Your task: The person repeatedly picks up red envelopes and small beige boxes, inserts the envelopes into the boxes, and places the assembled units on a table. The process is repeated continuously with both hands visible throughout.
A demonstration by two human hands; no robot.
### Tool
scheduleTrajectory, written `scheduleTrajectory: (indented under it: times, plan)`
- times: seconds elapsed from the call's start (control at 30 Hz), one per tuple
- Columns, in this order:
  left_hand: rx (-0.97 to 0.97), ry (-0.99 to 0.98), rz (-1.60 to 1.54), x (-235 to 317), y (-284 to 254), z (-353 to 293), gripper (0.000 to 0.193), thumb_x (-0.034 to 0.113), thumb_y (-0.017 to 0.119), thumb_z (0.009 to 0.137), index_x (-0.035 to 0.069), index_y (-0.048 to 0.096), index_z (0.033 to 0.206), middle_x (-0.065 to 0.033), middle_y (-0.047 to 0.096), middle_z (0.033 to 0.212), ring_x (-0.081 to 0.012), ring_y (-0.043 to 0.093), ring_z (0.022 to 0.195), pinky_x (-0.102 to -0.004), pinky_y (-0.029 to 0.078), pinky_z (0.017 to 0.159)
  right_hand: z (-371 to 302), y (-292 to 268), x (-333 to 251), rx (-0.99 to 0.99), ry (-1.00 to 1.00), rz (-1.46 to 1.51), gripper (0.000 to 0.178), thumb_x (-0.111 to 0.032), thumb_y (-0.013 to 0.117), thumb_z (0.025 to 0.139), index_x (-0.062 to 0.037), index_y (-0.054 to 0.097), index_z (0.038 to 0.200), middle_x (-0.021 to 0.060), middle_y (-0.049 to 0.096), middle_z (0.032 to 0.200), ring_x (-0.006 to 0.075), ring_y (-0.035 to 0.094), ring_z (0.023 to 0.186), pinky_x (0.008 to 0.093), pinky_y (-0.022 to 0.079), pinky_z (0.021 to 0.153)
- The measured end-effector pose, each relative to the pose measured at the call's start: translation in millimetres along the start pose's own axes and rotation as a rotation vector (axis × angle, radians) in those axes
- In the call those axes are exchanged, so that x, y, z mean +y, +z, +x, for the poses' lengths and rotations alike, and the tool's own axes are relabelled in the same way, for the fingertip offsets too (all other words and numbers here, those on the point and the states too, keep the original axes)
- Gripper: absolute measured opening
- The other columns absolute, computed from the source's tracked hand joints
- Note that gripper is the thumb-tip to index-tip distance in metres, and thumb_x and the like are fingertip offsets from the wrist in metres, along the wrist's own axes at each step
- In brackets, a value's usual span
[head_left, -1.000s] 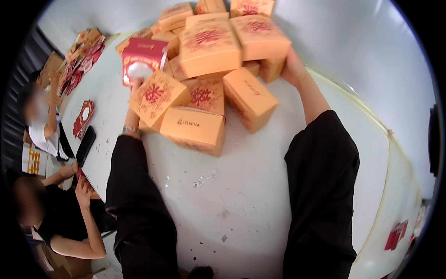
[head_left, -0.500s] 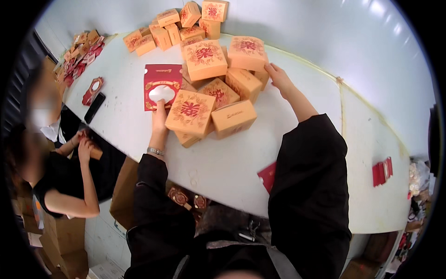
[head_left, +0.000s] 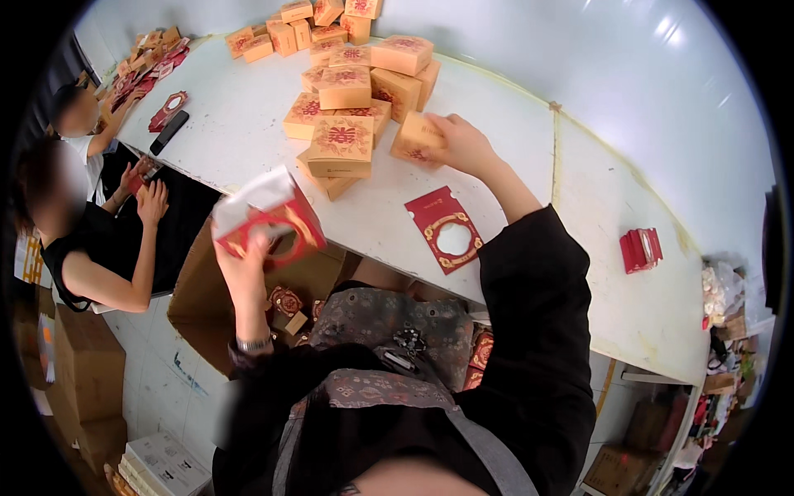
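My left hand is closed around a red cardboard sleeve, raised in front of the table edge. The sleeve is popped open, with its white inside and an oval window showing. Over the table, my right hand grips a small orange box by its right side, just right of a heap of similar boxes with red floral print. A flat red sleeve with a pale oval window lies on the table below my right hand.
More orange boxes stand along the far wall. A black phone and a red sleeve piece lie at the left. Red sleeves are stacked at the right. An open carton sits below the table edge. Two people work at the left.
My left hand has lifted from the table toward me, and the red sleeve in it is now opened out. My right hand has come nearer, holding an orange box off the heap's right side.
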State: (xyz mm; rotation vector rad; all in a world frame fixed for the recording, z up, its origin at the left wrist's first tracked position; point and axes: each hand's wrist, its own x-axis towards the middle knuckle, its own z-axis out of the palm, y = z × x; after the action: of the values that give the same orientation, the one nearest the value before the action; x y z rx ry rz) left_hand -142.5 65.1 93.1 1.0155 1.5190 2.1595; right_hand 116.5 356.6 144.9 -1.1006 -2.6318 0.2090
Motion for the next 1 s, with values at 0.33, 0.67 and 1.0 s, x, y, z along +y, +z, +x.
scheduleTrajectory:
  times: [0.33, 0.67, 1.0]
  plan:
    - [-0.964, -0.366, 0.309, 15, 68, -61, 0.060, 0.012, 0.071, 0.080, -0.003, 0.042, 0.131, -0.0107, 0.059, 0.111, -0.0146, 0.055, 0.097, -0.0271, 0.044, 0.087, -170, -87, -36, -0.175, 0.239, 1.185, 0.042, -0.010, 0.072, 0.076, -0.0033, 0.060, 0.116, 0.0058, 0.060, 0.111, 0.0139, 0.057, 0.099, 0.0275, 0.045, 0.088]
    - [-1.306, -0.666, -0.021, 0, 84, -95, 0.059, 0.012, 0.069, 0.083, -0.001, 0.039, 0.133, -0.0073, 0.057, 0.117, -0.0119, 0.053, 0.108, -0.0282, 0.043, 0.093, -237, -51, -53, 0.048, 0.095, 0.975, 0.032, -0.006, 0.076, 0.073, -0.0043, 0.067, 0.103, 0.0057, 0.063, 0.103, 0.0184, 0.058, 0.101, 0.0290, 0.045, 0.090]
    - [-1.353, -0.847, -0.217, -31, 36, -145, 0.068, 0.031, 0.070, 0.085, -0.003, 0.038, 0.134, -0.0059, 0.055, 0.119, -0.0111, 0.051, 0.106, -0.0259, 0.043, 0.091, -275, -9, -77, -0.158, 0.387, 0.910, 0.031, -0.007, 0.075, 0.076, -0.0012, 0.065, 0.105, 0.0041, 0.062, 0.104, 0.0122, 0.059, 0.095, 0.0259, 0.048, 0.082]
